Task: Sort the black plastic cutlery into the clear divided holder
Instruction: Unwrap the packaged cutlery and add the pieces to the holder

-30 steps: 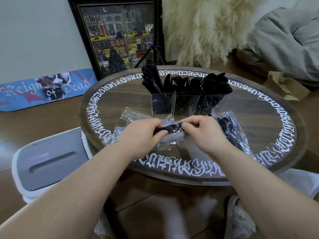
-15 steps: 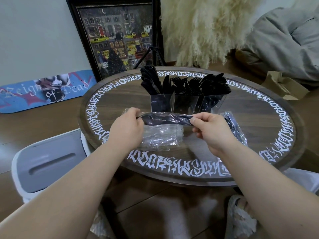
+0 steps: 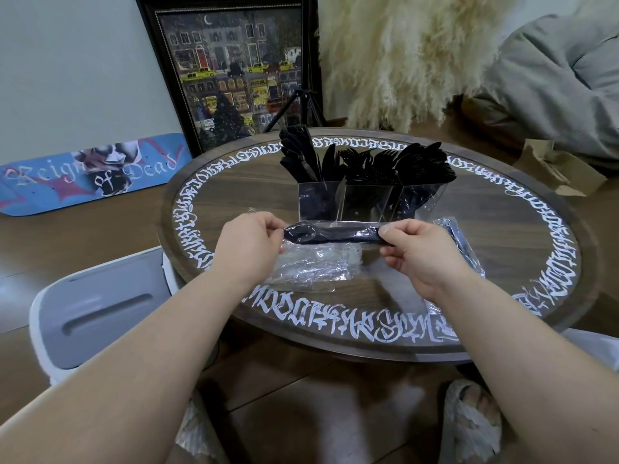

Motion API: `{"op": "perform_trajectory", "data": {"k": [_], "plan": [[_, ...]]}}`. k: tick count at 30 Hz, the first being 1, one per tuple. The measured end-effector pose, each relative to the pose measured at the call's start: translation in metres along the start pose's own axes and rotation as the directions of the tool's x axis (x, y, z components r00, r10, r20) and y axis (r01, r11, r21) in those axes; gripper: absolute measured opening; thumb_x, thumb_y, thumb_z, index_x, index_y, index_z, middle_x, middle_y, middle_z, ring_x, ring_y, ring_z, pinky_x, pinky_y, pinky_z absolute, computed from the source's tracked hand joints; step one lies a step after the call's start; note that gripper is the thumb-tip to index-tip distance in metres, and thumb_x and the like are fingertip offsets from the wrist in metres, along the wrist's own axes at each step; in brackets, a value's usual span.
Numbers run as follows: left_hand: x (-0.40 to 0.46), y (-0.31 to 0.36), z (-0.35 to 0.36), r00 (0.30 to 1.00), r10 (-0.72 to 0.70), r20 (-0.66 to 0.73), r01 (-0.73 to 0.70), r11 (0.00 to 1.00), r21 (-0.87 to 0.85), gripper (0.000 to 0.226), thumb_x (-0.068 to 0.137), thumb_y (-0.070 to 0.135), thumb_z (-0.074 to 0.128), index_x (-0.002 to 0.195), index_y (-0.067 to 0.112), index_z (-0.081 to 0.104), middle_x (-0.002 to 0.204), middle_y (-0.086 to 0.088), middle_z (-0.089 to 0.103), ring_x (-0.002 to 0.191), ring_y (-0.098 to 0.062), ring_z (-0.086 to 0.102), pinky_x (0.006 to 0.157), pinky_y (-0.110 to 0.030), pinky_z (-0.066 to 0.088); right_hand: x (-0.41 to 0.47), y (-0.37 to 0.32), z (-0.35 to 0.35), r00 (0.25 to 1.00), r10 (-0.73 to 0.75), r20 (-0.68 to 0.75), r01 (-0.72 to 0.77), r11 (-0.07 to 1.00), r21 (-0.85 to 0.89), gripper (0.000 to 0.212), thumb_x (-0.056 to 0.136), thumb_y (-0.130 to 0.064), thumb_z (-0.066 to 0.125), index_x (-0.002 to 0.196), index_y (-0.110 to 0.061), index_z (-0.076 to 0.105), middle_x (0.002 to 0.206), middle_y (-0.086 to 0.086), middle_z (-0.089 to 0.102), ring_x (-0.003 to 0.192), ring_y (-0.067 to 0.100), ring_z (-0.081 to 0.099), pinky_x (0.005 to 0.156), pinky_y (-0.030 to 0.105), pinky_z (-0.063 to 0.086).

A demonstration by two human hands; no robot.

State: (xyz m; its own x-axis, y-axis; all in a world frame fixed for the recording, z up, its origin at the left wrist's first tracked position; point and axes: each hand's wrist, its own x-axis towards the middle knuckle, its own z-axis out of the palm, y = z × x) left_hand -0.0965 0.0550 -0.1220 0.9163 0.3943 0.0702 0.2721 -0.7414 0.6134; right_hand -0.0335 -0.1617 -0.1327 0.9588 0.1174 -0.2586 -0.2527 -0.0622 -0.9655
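Observation:
A black plastic spoon in a clear wrapper [image 3: 330, 233] is stretched level between my hands, just in front of the holder. My left hand [image 3: 248, 246] pinches the bowl end and my right hand [image 3: 415, 249] pinches the handle end. The clear divided holder [image 3: 363, 202] stands at the middle of the round table, with black knives [image 3: 301, 155] in its left compartment, forks [image 3: 363, 165] in the middle and spoons [image 3: 425, 162] on the right. More wrapped cutlery [image 3: 460, 242] lies to the right of my right hand.
Crumpled clear wrappers [image 3: 311, 269] lie on the table [image 3: 234, 195] under my hands. A white bin with a grey lid [image 3: 97, 309] stands at the left below the table. A framed picture [image 3: 234, 72] and a skateboard deck [image 3: 90, 172] lean at the back, with a cardboard box [image 3: 552, 169] at the right.
My hands have drawn apart and risen from the wrapper pile, stretching the wrapped spoon out level in front of the holder.

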Motion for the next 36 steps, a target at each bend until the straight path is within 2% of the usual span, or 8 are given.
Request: {"op": "perform_trajectory", "data": {"k": [4,10,15,20,26,29,33,36], "plan": [[0.001,0.0,-0.003,0.999,0.002,-0.041,-0.001,1.0,0.017,0.013,0.089,0.021,0.061,0.077,0.024,0.065,0.063,0.01,0.064,0.06,-0.006,0.058,0.052,-0.012,0.038,0.0,-0.005,-0.003,0.998,0.033,0.044,-0.037,0.996,0.084,0.009,0.089,-0.005,0.064,0.082,-0.01,0.063,0.073,0.002,0.061,0.057,0.009,0.059,0.06,0.024,0.049],[0.002,-0.003,0.0,0.995,0.022,-0.097,-0.014,0.997,0.082,0.01,0.091,0.022,0.056,0.082,0.022,0.059,0.071,0.011,0.059,0.074,-0.012,0.056,0.065,-0.025,0.037,-0.002,-0.01,-0.007,0.992,0.066,0.11,-0.076,0.993,0.093,0.009,0.086,-0.003,0.066,0.079,-0.009,0.064,0.066,0.001,0.061,0.057,0.008,0.058,0.056,0.02,0.05],[0.003,-0.005,0.003,0.997,-0.025,-0.068,0.024,0.999,-0.022,0.011,0.091,0.015,0.052,0.081,0.021,0.051,0.073,0.007,0.064,0.077,-0.014,0.066,0.066,-0.029,0.048,-0.001,-0.011,-0.008,0.985,0.107,0.135,-0.13,0.977,0.168,0.009,0.085,-0.001,0.065,0.079,-0.007,0.063,0.064,0.002,0.064,0.058,0.009,0.063,0.055,0.019,0.054],[0.003,-0.007,0.001,0.997,-0.018,-0.08,0.017,1.0,-0.018,0.008,0.09,0.015,0.05,0.097,0.017,0.053,0.076,0.006,0.061,0.072,-0.01,0.057,0.06,-0.026,0.04,-0.002,-0.013,-0.011,0.974,0.12,0.19,-0.144,0.983,0.115,0.008,0.086,0.001,0.063,0.083,-0.006,0.066,0.067,0.005,0.066,0.062,0.011,0.066,0.057,0.021,0.055],[0.005,-0.014,-0.001,0.994,-0.078,-0.072,0.086,0.99,0.114,0.03,0.092,0.013,0.047,0.121,0.015,0.052,0.098,-0.006,0.063,0.084,-0.022,0.057,0.069,-0.031,0.042,0.003,-0.016,-0.023,0.991,0.136,-0.005,-0.133,0.979,0.157,0.012,0.088,0.004,0.06,0.079,-0.004,0.063,0.063,0.006,0.061,0.05,0.008,0.06,0.052,0.018,0.055],[0.001,-0.014,0.005,0.995,0.053,-0.087,-0.022,0.949,0.315,0.044,0.09,0.017,0.052,0.134,0.016,0.046,0.135,-0.009,0.045,0.119,-0.029,0.044,0.095,-0.04,0.04,0.004,-0.013,-0.024,0.99,0.143,-0.019,-0.139,0.982,0.125,0.012,0.089,0.004,0.059,0.08,-0.004,0.062,0.067,0.008,0.059,0.054,0.009,0.059,0.053,0.019,0.055],[-0.013,0.004,0.019,0.925,0.37,-0.092,-0.317,0.881,0.352,0.047,0.086,0.018,0.056,0.132,0.02,0.051,0.143,-0.003,0.04,0.132,-0.026,0.031,0.103,-0.046,0.035,0.004,-0.009,-0.018,0.992,0.123,-0.017,-0.121,0.99,0.068,0.013,0.089,0.005,0.059,0.079,-0.004,0.062,0.067,0.009,0.06,0.052,0.009,0.059,0.051,0.018,0.054],[-0.015,0.005,0.031,0.903,0.41,0.129,-0.428,0.829,0.359,0.048,0.092,0.025,0.051,0.14,0.021,0.045,0.147,-0.002,0.037,0.136,-0.023,0.028,0.11,-0.043,0.03,0.005,-0.008,-0.017,0.994,0.104,-0.03,-0.103,0.994,0.04,0.015,0.088,0.005,0.059,0.077,-0.004,0.062,0.067,0.009,0.06,0.052,0.01,0.058,0.051,0.018,0.054]]}}
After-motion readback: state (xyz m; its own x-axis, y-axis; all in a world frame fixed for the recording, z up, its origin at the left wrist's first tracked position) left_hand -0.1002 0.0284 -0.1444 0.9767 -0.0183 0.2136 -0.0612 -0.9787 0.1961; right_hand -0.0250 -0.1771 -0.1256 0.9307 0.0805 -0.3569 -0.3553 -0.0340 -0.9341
